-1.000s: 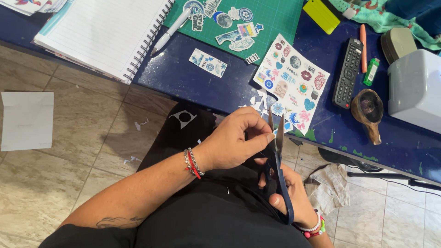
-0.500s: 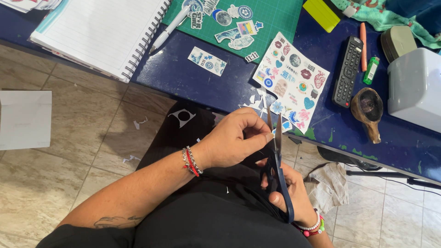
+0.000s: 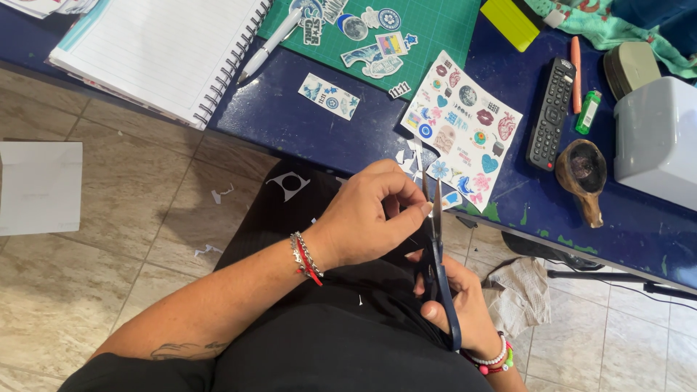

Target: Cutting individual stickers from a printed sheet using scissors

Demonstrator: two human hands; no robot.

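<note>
**Head View: Scissors Cutting at the Table Edge**

Head view, current state. The right hand [image 3: 457, 308] grips the dark-handled scissors [image 3: 438, 268], fingers closed through the handle loops; the blades point toward 12 o'clock and stand nearly closed. The left hand [image 3: 370, 214] is closed in a pinch, thumb and forefinger meeting beside the blades. What the pinch holds is too small to tell. Both hands work above the lap, just short of the blue table [image 3: 305, 127] edge.

Surroundings. The sticker sheet [image 3: 465, 123] lies on the table at 12 o'clock from the blade tips, with white paper scraps [image 3: 408, 156] at its lower left corner. A remote control [image 3: 550, 112] lies at 3 o'clock from the sheet, just beside it. A green cutting mat [image 3: 435, 36] carrying loose stickers sits farther toward 12 o'clock. A spiral notebook [image 3: 156, 47] lies at 10 o'clock from the hands, with a white pen [image 3: 270, 45] on its right margin. A wooden bowl [image 3: 581, 174] stands at 2 o'clock.

Change from the earlier frames. The left hand's pinch has shifted slightly toward the blades. The scissors remain upright in the same grip. Table items are unchanged in position.
</note>
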